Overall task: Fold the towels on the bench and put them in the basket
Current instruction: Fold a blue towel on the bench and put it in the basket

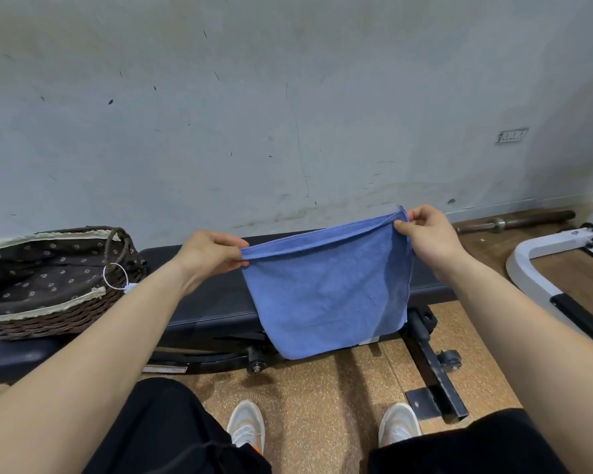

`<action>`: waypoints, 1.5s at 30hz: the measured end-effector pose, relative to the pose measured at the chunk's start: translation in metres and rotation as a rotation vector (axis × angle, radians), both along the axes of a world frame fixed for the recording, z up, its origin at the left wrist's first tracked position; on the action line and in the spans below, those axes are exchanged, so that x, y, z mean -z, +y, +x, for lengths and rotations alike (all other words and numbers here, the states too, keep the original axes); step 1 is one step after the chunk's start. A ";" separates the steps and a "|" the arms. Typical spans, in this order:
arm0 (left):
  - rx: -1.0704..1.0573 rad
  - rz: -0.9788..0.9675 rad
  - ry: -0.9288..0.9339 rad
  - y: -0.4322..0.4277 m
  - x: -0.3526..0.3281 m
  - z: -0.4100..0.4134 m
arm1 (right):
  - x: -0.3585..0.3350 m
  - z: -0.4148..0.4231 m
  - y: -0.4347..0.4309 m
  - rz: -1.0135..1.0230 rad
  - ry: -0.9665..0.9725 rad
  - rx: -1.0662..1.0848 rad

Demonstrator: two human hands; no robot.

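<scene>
Black-clad knees and two bare forearms reach forward. Left hand (209, 254) and right hand (428, 234), held apart, each pinch a top corner of a blue towel (326, 295) hanging doubled above the black table (220, 302). Wicker basket (48, 323) at the table's left end shows only its lining. Folding seems partway, with nothing stowed yet.

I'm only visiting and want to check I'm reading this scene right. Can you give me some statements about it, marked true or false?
1. The left hand and the right hand each pinch the top edge of the blue towel. True.
2. The towel lies flat on the bench. False: it hangs in the air in front of the bench.
3. The wicker basket sits to the person's left. True.
4. The basket holds a folded towel. False: only its dark flowered lining shows.
</scene>
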State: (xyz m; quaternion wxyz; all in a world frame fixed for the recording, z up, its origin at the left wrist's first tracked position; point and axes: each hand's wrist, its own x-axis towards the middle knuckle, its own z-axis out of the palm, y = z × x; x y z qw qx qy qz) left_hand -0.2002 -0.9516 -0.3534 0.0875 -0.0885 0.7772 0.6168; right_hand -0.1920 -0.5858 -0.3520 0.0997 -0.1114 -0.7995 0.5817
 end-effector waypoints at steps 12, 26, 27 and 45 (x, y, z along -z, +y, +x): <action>0.093 -0.351 0.193 0.000 0.008 -0.028 | 0.001 -0.013 0.014 0.002 -0.056 -0.122; -0.067 -0.481 0.277 0.050 0.080 -0.187 | 0.070 -0.170 0.030 0.458 -0.199 0.063; -0.068 -0.508 0.283 0.052 0.085 -0.197 | 0.076 -0.180 0.029 0.443 -0.200 0.068; -0.154 -0.365 0.361 0.038 0.105 -0.220 | 0.089 -0.184 0.018 -0.202 -0.036 0.018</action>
